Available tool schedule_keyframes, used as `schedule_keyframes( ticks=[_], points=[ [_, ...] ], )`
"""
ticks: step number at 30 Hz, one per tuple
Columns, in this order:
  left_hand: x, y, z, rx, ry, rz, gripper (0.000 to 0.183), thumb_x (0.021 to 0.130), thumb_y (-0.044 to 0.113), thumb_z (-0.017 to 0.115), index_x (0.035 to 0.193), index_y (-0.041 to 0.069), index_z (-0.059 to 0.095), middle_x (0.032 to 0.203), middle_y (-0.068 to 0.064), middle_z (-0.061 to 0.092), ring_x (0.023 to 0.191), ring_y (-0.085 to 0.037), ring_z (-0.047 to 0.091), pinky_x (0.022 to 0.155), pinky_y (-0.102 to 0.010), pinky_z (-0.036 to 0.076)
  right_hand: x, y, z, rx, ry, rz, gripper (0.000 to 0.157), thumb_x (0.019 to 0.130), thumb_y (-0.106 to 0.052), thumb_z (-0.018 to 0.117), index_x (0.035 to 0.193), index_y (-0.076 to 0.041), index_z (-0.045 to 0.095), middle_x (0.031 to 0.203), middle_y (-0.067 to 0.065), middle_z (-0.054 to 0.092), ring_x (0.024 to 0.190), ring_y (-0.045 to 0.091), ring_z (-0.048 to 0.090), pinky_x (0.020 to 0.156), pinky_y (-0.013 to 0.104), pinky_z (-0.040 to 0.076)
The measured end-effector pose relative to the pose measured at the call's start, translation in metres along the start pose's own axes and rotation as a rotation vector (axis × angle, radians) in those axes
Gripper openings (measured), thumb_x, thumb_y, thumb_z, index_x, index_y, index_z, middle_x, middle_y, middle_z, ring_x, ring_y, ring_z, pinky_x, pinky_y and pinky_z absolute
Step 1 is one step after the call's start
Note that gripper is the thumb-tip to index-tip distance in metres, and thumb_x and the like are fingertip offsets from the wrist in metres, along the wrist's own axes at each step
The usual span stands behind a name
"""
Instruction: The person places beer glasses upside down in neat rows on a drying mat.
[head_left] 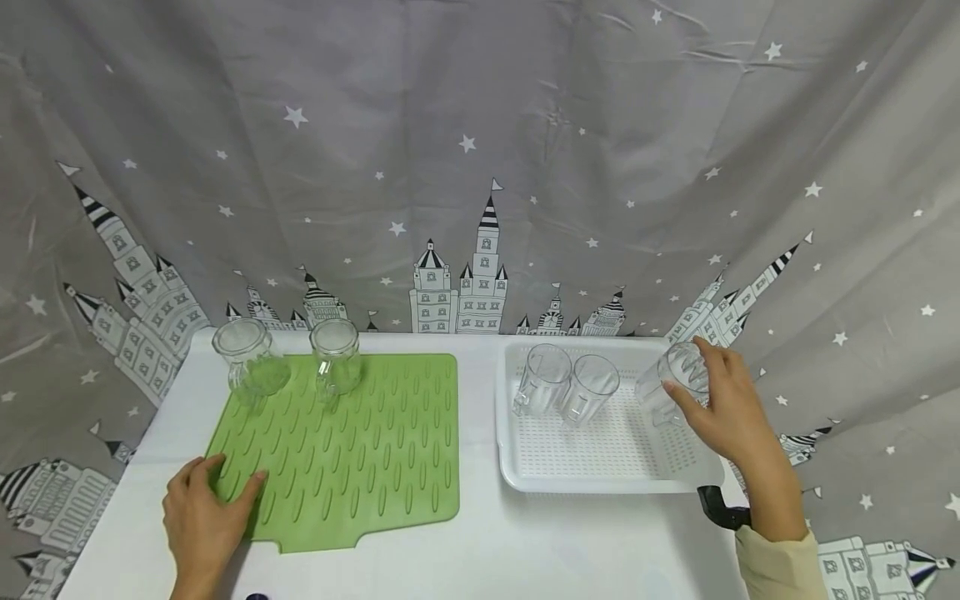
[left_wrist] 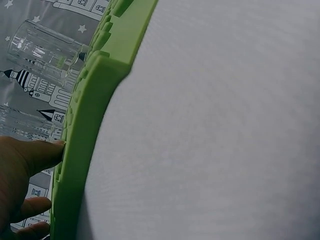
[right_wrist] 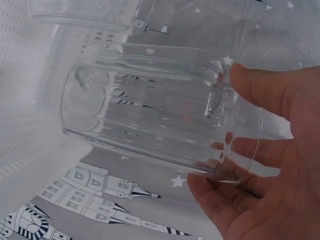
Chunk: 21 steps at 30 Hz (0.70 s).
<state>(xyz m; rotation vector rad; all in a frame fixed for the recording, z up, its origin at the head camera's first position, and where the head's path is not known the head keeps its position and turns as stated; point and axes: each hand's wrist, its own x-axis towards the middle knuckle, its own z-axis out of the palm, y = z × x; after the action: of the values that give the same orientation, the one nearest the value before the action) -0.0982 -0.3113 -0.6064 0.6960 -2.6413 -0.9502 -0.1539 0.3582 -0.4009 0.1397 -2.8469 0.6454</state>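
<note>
My right hand (head_left: 723, 408) grips a clear glass mug (head_left: 686, 371) near its upper end, thumb on one side and fingers round the other. In the right wrist view, the mug (right_wrist: 150, 110) shows lengthwise ridges, and its lower end reaches toward the white basket (head_left: 600, 485). Two more glass mugs, one on the left (head_left: 546, 375) and one beside it (head_left: 594, 387), stand in that basket. My left hand (head_left: 202, 517) rests at the left edge of a green drying mat (head_left: 375, 467), with thumb and fingers spread. Its thumb (left_wrist: 42, 154) touches the mat's edge in the left wrist view.
Two glass mugs stand at the mat's back, one at the corner (head_left: 251, 358) and one to its right (head_left: 335, 358). A white table (head_left: 480, 542) carries mat and basket. Behind hangs a grey curtain (head_left: 480, 108) printed with castles and stars.
</note>
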Motion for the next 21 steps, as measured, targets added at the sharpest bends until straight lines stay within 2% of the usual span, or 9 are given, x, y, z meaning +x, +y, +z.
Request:
schedule_keyframes(
  ticks=[5, 12, 18, 21],
  points=[
    [0.000, 0.002, -0.001, 0.003, -0.016, -0.006, 0.075, 0.096, 0.031, 0.079, 0.150, -0.009, 0.048, 0.160, -0.039, 0.034, 0.144, -0.065, 0.033, 0.116, -0.077, 0.029, -0.004, -0.006, -0.002, -0.008, -0.009, 0.009, 0.084, 0.103, -0.030, 0.073, 0.167, -0.001, 0.027, 0.154, 0.041, 0.038, 0.136, 0.059, 0.043, 0.104, 0.082, 0.041],
    [0.003, 0.005, 0.000, 0.001, -0.015, -0.007, 0.076, 0.096, 0.031, 0.080, 0.151, -0.009, 0.047, 0.160, -0.039, 0.034, 0.144, -0.064, 0.033, 0.117, -0.077, 0.029, -0.013, -0.013, -0.002, -0.031, 0.003, -0.010, 0.084, 0.099, -0.029, 0.076, 0.165, 0.002, 0.033, 0.154, 0.042, 0.040, 0.135, 0.061, 0.045, 0.101, 0.085, 0.043],
    [0.004, 0.004, 0.000, 0.017, -0.028, -0.027, 0.078, 0.096, 0.034, 0.079, 0.153, -0.009, 0.045, 0.160, -0.040, 0.034, 0.145, -0.064, 0.032, 0.117, -0.076, 0.029, -0.026, -0.020, 0.003, -0.023, 0.002, -0.040, 0.082, 0.098, -0.029, 0.078, 0.162, 0.002, 0.038, 0.151, 0.040, 0.044, 0.135, 0.060, 0.047, 0.101, 0.084, 0.044],
    [0.004, 0.002, 0.001, 0.032, -0.035, -0.033, 0.079, 0.096, 0.035, 0.079, 0.152, -0.010, 0.045, 0.159, -0.040, 0.034, 0.144, -0.064, 0.033, 0.116, -0.075, 0.030, -0.035, -0.024, 0.005, -0.022, -0.010, -0.029, 0.082, 0.099, -0.031, 0.077, 0.163, 0.000, 0.037, 0.151, 0.038, 0.044, 0.135, 0.059, 0.048, 0.101, 0.083, 0.045]
  ],
)
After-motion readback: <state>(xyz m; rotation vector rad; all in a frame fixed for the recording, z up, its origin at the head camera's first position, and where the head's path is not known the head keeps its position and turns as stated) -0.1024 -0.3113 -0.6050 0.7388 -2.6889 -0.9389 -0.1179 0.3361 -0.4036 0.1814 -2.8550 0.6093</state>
